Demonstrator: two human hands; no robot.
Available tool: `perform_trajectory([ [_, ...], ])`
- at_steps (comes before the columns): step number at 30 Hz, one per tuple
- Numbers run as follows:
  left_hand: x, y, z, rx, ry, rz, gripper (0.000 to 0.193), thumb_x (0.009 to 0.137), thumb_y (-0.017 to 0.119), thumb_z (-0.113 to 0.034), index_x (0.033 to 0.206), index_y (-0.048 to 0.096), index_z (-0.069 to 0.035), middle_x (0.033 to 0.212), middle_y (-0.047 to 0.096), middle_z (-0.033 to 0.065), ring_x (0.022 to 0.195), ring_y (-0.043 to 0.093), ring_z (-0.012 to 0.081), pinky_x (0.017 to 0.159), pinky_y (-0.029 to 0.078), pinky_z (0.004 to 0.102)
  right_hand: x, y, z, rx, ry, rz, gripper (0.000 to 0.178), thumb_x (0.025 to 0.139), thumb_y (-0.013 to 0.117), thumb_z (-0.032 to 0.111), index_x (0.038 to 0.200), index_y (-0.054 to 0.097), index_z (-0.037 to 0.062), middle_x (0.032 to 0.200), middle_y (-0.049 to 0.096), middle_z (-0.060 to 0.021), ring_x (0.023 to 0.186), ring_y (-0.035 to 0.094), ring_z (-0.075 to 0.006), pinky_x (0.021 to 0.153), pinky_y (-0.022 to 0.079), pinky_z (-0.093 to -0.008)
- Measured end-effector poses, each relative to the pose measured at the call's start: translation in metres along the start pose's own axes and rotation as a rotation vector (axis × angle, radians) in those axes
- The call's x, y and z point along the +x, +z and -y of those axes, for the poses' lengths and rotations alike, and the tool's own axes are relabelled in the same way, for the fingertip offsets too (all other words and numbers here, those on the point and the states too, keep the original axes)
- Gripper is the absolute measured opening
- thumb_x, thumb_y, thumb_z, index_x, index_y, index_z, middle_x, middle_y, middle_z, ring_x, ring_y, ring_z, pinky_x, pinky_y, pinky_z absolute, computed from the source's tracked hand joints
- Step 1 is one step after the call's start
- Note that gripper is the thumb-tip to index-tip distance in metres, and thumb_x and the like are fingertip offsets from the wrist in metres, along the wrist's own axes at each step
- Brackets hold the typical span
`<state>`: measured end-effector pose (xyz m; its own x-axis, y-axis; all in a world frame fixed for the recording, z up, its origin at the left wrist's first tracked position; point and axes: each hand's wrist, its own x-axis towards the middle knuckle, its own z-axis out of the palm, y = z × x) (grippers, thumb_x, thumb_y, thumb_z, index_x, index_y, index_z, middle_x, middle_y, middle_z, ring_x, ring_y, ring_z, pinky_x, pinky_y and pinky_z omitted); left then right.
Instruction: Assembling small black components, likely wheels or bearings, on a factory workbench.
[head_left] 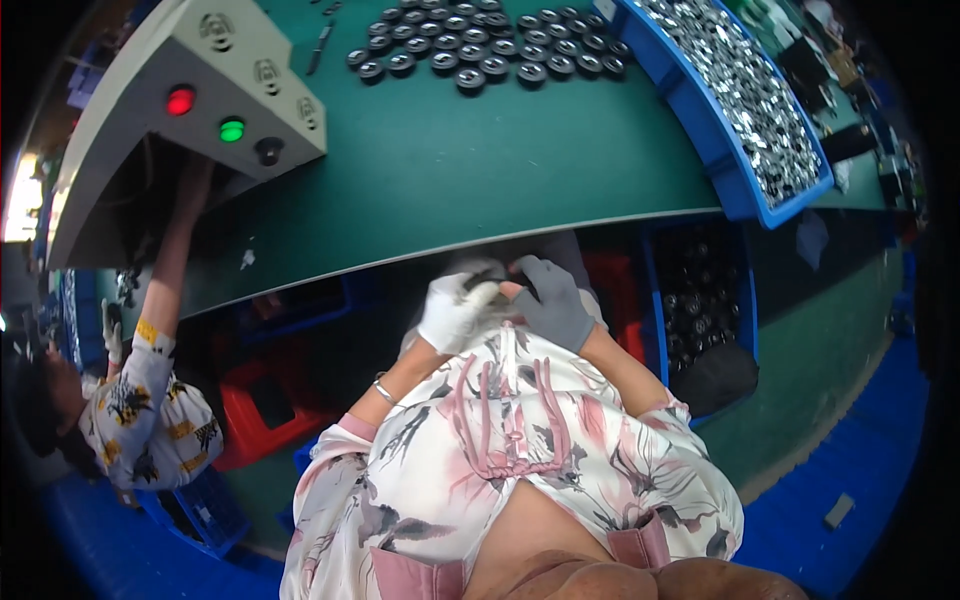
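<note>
Dark part (488, 280) at left hand (450, 313), long axis perhaps crosswise

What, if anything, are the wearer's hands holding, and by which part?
Cannot be told: the left hand and right hand are close together, and blur hides whether anything is held.

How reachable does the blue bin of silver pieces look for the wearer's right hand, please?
Probably yes: nothing covers the open blue bin, though the right hand must cross the table edge.

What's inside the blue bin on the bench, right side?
Small shiny silvery pieces fill the blue bin. The top layer hides whatever lies beneath, including the bin's bottom.
</note>
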<state>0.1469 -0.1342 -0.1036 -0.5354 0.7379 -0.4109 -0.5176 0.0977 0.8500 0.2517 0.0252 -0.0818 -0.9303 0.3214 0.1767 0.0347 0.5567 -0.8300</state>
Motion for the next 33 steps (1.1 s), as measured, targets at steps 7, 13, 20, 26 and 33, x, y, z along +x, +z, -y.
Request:
perform_trajectory([
  [7, -0.007, 0.009, -0.016, 0.054, 0.032, 0.024, 0.054, 0.093, 0.072, -0.020, 0.130, 0.052, 0.015, 0.116, 0.069, 0.0197, 0.107, 0.066, 0.0226, 0.092, 0.053, 0.0332, 0.008, -0.005, -0.011, -0.241, -0.255, 0.117, 0.018, 0.093, 0.062, 0.020, 0.094, 0.061, 0.0019, 0.075, 0.058, -0.0157, 0.072, 0.060, -0.0363, 0.063, 0.046, -0.0464],
  [13, 0.002, 0.000, 0.011, 0.492, 0.216, -0.043, 0.040, 0.089, 0.076, -0.023, 0.114, 0.067, 0.007, 0.102, 0.072, 0.0170, 0.094, 0.069, 0.0211, 0.084, 0.054, 0.0331, 0.007, -0.003, -0.007, -0.310, -0.363, 0.182, 0.018, 0.093, 0.059, 0.020, 0.086, 0.059, 0.0033, 0.073, 0.057, -0.0171, 0.066, 0.058, -0.0385, 0.058, 0.043, -0.0477],
  [20, 0.000, -0.007, 0.001, 0.308, 0.177, 0.049, 0.040, 0.090, 0.075, -0.021, 0.119, 0.065, 0.004, 0.107, 0.071, 0.0151, 0.099, 0.067, 0.0201, 0.086, 0.054, 0.0328, 0.007, 0.007, -0.014, -0.126, -0.159, 0.197, 0.026, 0.097, 0.057, 0.023, 0.083, 0.057, 0.0010, 0.070, 0.056, -0.0187, 0.062, 0.057, -0.0378, 0.056, 0.043, -0.0458],
  [26, -0.007, -0.016, -0.001, 0.001, 0.231, 0.041, 0.041, 0.092, 0.072, -0.014, 0.127, 0.061, 0.004, 0.111, 0.068, 0.0114, 0.093, 0.064, 0.0160, 0.081, 0.054, 0.0304, 0.016, 0.015, -0.005, 0.107, 0.120, 0.188, 0.033, 0.101, 0.055, 0.025, 0.084, 0.056, -0.0028, 0.068, 0.056, -0.0129, 0.062, 0.052, -0.0189, 0.058, 0.041, -0.0368],
  [33, -0.006, -0.021, 0.008, -0.345, 0.102, 0.056, 0.044, 0.091, 0.073, -0.011, 0.131, 0.061, 0.003, 0.101, 0.068, 0.0083, 0.080, 0.059, 0.0123, 0.074, 0.051, 0.0271, 0.019, 0.029, 0.003, 0.299, 0.186, 0.199, 0.028, 0.103, 0.052, 0.025, 0.094, 0.058, -0.0011, 0.078, 0.058, -0.0021, 0.072, 0.049, -0.0091, 0.063, 0.041, -0.0280],
])
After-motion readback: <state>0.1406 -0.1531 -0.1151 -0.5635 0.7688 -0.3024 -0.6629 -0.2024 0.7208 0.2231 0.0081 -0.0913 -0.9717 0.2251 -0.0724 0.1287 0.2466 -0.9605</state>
